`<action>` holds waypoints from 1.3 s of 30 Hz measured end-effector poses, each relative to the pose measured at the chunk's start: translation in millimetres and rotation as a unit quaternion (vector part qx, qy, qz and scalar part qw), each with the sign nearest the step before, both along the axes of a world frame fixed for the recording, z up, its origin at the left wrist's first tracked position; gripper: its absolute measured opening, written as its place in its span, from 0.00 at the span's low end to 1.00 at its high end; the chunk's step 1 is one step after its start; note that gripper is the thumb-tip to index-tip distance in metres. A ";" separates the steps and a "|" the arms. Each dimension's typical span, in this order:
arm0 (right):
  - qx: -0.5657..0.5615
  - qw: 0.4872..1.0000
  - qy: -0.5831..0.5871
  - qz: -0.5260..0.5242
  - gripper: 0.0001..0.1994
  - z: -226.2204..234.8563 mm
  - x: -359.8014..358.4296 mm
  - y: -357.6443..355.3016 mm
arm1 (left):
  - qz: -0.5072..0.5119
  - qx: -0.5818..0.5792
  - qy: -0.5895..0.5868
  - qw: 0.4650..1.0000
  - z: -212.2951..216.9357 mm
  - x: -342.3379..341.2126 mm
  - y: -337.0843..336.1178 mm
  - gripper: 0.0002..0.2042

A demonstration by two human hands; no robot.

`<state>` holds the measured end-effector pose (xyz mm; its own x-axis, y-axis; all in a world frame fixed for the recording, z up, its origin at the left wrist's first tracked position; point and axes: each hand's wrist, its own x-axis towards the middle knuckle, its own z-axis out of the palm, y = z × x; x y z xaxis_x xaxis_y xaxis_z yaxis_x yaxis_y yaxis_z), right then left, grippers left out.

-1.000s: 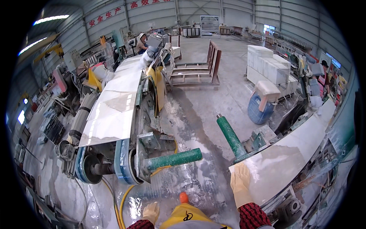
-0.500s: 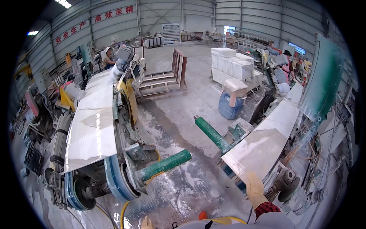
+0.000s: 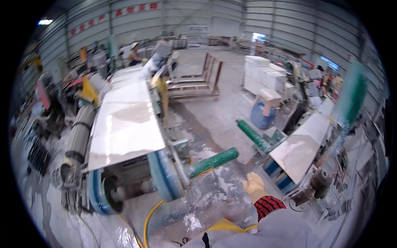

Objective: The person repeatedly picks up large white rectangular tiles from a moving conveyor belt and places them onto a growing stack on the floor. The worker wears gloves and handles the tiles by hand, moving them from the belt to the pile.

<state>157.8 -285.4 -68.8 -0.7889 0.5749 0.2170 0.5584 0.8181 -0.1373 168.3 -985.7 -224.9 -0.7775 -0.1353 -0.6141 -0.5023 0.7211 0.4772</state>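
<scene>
My right hand (image 3: 254, 187), in a cream work glove below a red-and-black checked cuff, hangs in the air over the wet floor. Its fingers look loosely apart and slightly blurred, and I see nothing in them. Just right of it lies a white stone slab (image 3: 298, 151) with a beige patch, on the right-hand conveyor with blue belts. Hand and slab are apart. Another white slab with a beige patch (image 3: 126, 134) rests on the left-hand conveyor, overhanging its blue belts (image 3: 163, 175). My left hand is out of view.
Green rollers (image 3: 215, 162) jut from both conveyors into the aisle. A yellow hose (image 3: 149, 219) runs along the wet floor. Ahead stand a blue barrel (image 3: 262, 115), stacked white blocks (image 3: 264, 76) and a brown metal rack (image 3: 211, 74). A person (image 3: 134, 56) works at the far left.
My right hand has come off the right slab and moved left over the floor. The view has turned left, so both conveyors sit further right. The left glove's tip has left the lower edge.
</scene>
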 end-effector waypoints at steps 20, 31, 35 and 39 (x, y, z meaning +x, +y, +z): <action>0.013 0.888 0.198 0.414 0.24 12.7 -439.4 -282.0 | 0.274 -0.033 0.027 0.961 19.6 129.9 -102.9 0.31; 0.047 0.901 0.213 0.375 0.20 8.4 -469.4 -285.5 | 0.393 0.017 0.307 0.867 141.0 -126.8 -112.0 0.21; 0.032 0.903 0.204 0.376 0.22 8.3 -463.9 -285.1 | 0.127 -0.110 0.529 0.832 171.9 -252.3 -143.6 0.17; 0.023 0.905 0.206 0.371 0.25 -2.5 -460.7 -280.8 | -0.039 -0.175 0.508 0.842 196.4 -362.5 -145.4 0.21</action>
<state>-302.9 -566.2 -71.3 -0.8013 -0.0980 0.5902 -0.2382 0.9572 -0.1645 -194.1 -1131.1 -28.5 -0.8926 -0.0933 0.4411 0.0930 0.9192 0.3826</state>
